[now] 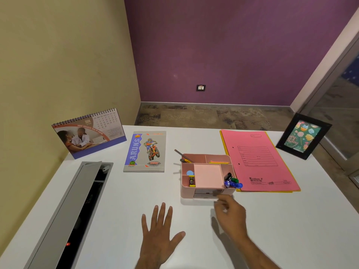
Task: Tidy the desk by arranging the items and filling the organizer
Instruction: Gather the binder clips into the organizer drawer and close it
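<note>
The left hand [158, 232] lies flat on the white desk [291, 220], fingers straight and spread, holding nothing. The right hand [230, 212] reaches to the front of the pink organizer [206, 178], fingertips at its low drawer slot; the fingers are blurred, so whether they pinch anything cannot be told. The organizer sits mid-desk, just beside the pink folder [258, 160] (its right edge overlapping the folder's corner, by the look of it). Inside: pens [233, 182] at the right, a stapler [192, 181] front left, a pink notepad [208, 175] in the middle. A notebook [145, 152] lies to the left, a calendar [89, 133] and a photo frame [303, 135] stand at the far corners.
</note>
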`<state>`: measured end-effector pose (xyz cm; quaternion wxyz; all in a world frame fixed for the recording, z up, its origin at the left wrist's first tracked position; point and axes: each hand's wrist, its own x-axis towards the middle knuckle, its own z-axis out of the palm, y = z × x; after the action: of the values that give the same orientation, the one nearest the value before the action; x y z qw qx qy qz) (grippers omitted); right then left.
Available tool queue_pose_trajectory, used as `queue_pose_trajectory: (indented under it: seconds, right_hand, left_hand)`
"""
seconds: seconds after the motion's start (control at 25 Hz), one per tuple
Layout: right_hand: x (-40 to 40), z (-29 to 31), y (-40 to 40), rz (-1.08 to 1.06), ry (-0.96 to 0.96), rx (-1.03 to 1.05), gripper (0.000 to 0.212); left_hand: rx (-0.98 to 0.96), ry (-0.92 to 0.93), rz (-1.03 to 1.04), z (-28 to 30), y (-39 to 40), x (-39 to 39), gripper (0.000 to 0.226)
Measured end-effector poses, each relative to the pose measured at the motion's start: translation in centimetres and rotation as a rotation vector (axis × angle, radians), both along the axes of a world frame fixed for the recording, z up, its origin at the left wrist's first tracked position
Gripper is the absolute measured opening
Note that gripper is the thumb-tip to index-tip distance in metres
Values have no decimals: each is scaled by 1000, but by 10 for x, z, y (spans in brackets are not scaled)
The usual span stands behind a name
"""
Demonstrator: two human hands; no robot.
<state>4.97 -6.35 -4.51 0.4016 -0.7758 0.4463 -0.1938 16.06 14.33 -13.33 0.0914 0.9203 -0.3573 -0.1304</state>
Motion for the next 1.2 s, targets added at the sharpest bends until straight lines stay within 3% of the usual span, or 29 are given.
queue_pose_trajectory:
  seconds: [0.08, 0.16, 0.28, 0.44, 0.6, 0.8, 1.0, 1.12, 1.2]
  right_hand:
    - [-8, -3, -10, -328, -152, 263, 13]
    - [-8, -4, -25, -494, -366, 530, 13]
    - [-5, -1, -48, -433, -611, 761, 55]
    - [5, 6, -57, -217, -601, 774, 107]
    - [10, 3, -56, -183, -659, 795, 114]
    - [11, 4, -53, -162, -725, 790, 104]
    - [16, 8, -51, -127, -770, 759, 96]
    - [28, 12, -56, -117, -766, 715, 110]
    - [39, 18, -63, -101, -770, 702, 101]
  left_hand:
    - [-164, 88, 142, 11, -11, -1, 90]
    - [-496, 329, 361, 21, -32, 3, 83]
    - [-889, 738, 588, 50, -68, 11, 66]
    - [-973, 950, 596, 66, -104, 20, 74]
    - [-991, 982, 594, 58, -120, 20, 71]
    - [-1009, 876, 602, 71, -121, 13, 41]
    - [-995, 855, 615, 73, -122, 17, 43]
    - [-1017, 845, 635, 86, -127, 26, 36]
    - [-1019, 816, 621, 96, -134, 39, 40]
